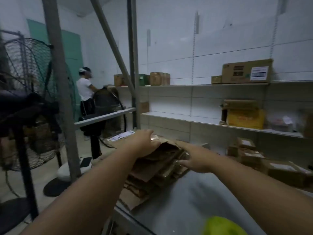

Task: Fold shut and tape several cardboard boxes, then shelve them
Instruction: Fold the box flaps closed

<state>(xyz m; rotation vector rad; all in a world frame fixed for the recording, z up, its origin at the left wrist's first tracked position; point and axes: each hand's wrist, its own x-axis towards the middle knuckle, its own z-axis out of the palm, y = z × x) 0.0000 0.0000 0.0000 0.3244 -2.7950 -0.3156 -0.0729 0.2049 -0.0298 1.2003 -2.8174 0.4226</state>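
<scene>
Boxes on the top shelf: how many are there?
5: left brown box, green box, second brown box by the post; small box beside large labelled box at right. Others may be hidden.
</scene>
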